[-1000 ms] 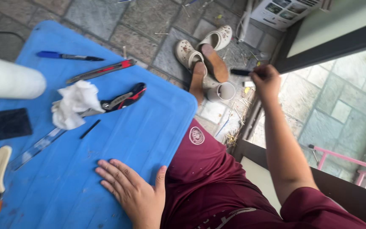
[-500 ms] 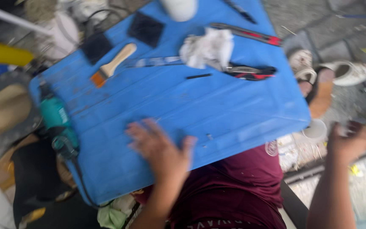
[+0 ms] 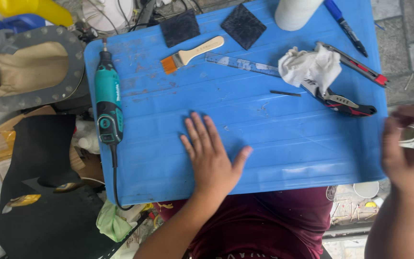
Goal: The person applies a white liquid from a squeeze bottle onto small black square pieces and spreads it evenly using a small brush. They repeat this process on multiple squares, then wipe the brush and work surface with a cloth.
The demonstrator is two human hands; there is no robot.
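My left hand (image 3: 212,156) lies flat, fingers spread, on the blue plastic board (image 3: 283,158) across my lap. Nothing is in it. My right hand (image 3: 406,148) is blurred at the board's right edge, its fingers curled around a small white ring-shaped roll (image 3: 412,135). A teal rotary tool (image 3: 108,100) lies to the left of my left hand, cord trailing off the near edge. Near the far right of the board a white rag (image 3: 310,67) rests on red-and-black cutters (image 3: 348,103).
Further back on the board lie a paintbrush (image 3: 190,53), a clear ruler (image 3: 240,62), two black square pads (image 3: 243,25), a white cylinder (image 3: 294,12), a blue pen (image 3: 343,20), a red utility knife (image 3: 358,64). A grey flanged ring (image 3: 32,96) and black sheet (image 3: 44,158) sit left.
The view has swung from the floor on the right to straight over the board. My right hand came back from the side to the board's right edge. My left hand stayed flat on the board.
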